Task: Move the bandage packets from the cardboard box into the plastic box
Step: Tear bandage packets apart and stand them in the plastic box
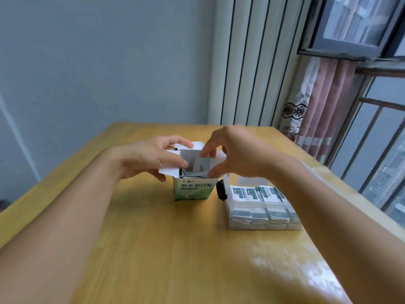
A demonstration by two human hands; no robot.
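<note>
Now, head view | cardboard box (192,189) upright on desk (153,249), flaps spread, likely to free the bandage packets (194,174) left inside | left hand (151,160) pinches a flap, steadying | right hand (228,153) fingers half-curled at the mouth, pinching a packet's edge | plastic box (263,216) beside it, nearly full

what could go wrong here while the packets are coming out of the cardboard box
The cardboard box stands upright and narrow, so pulling with the right hand could tip it if the left hand loosens on its flap. The plastic box already looks packed with bandage packets, so more may slide off.
</note>
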